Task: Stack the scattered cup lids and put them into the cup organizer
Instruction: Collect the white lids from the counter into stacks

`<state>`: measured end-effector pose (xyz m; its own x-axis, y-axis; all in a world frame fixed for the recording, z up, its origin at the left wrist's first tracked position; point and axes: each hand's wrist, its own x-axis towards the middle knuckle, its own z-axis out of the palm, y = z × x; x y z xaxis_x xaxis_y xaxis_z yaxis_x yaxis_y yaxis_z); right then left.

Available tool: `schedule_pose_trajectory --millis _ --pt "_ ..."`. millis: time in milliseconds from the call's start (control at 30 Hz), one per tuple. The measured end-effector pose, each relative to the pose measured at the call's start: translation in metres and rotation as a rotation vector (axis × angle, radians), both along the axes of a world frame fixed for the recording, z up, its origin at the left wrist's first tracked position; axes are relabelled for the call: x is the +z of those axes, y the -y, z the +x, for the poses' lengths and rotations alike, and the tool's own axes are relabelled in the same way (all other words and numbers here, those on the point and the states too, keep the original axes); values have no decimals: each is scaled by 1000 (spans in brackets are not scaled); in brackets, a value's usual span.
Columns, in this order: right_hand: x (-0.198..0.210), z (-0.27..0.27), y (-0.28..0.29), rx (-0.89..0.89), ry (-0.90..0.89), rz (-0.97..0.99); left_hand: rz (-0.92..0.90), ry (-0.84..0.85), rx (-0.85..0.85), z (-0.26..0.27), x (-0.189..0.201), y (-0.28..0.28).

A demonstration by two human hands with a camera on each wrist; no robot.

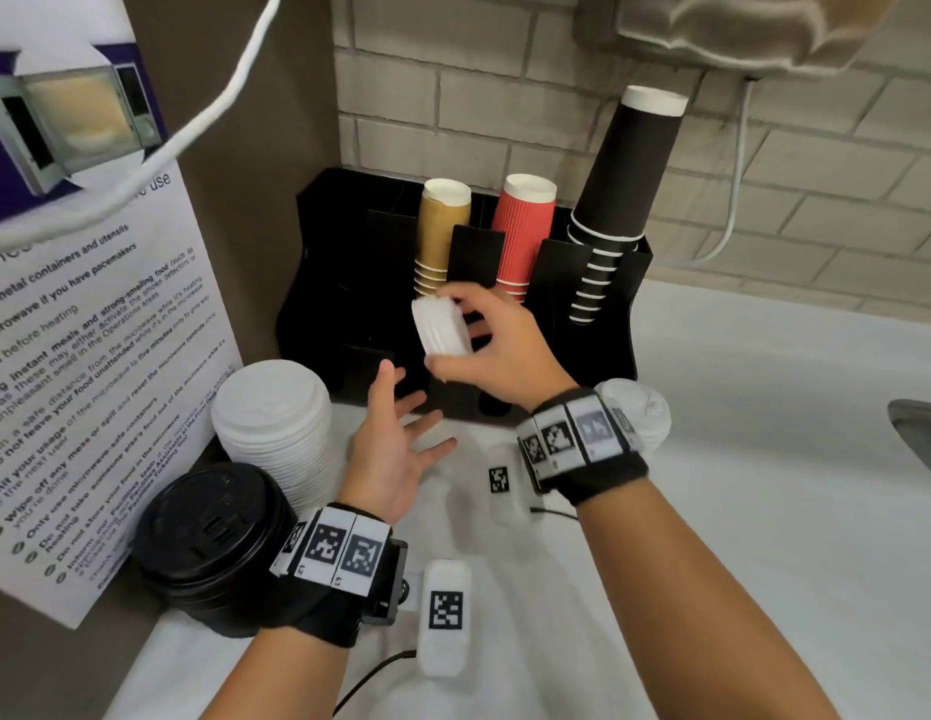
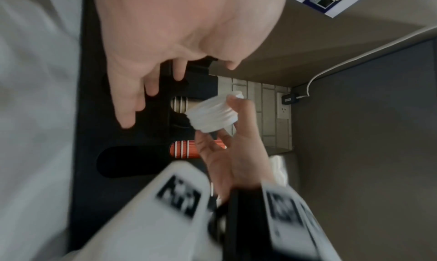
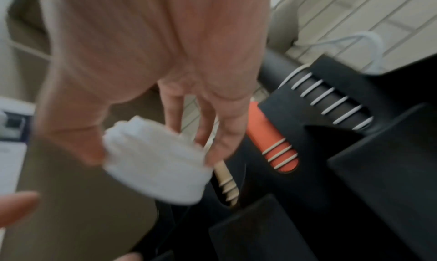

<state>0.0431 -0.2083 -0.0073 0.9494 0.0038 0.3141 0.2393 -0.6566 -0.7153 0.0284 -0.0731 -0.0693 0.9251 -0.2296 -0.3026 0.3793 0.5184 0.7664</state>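
Observation:
My right hand (image 1: 468,335) grips a small stack of white cup lids (image 1: 442,324) between thumb and fingers, held tilted in the air in front of the black cup organizer (image 1: 318,283). The same stack of white lids (image 2: 212,115) (image 3: 153,164) shows in both wrist views, just before the organizer's front slots. My left hand (image 1: 396,439) hangs below it, palm up, fingers spread and holding nothing. A taller stack of larger white lids (image 1: 274,423) and a stack of black lids (image 1: 214,543) stand on the counter at the left.
The organizer holds tan cups (image 1: 442,231), red cups (image 1: 526,231) and dark brown cups (image 1: 624,200). A notice board (image 1: 89,356) stands at the left. Another white lid (image 1: 640,413) lies behind my right wrist. A sink edge (image 1: 920,433) is at the right.

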Motion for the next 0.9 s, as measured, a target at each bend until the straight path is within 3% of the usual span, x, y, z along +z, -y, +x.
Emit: schedule_pose_trajectory --millis 100,300,433,767,833,900 --pt "1 34 -8 -72 -51 -123 52 -31 56 0 -8 -1" --pt "-18 76 -29 -78 -242 -746 99 -118 35 0 -24 -5" --pt "-35 82 -40 -77 -252 -962 130 -115 -2 0 -29 -6" --pt "-48 87 -47 2 -325 -1128 130 -137 -53 2 -28 -6" --pt "-44 82 -47 -3 -318 -1088 128 -133 -46 2 -27 -5" --pt "-33 69 -43 -36 -219 -929 124 -119 -35 4 -26 -4"
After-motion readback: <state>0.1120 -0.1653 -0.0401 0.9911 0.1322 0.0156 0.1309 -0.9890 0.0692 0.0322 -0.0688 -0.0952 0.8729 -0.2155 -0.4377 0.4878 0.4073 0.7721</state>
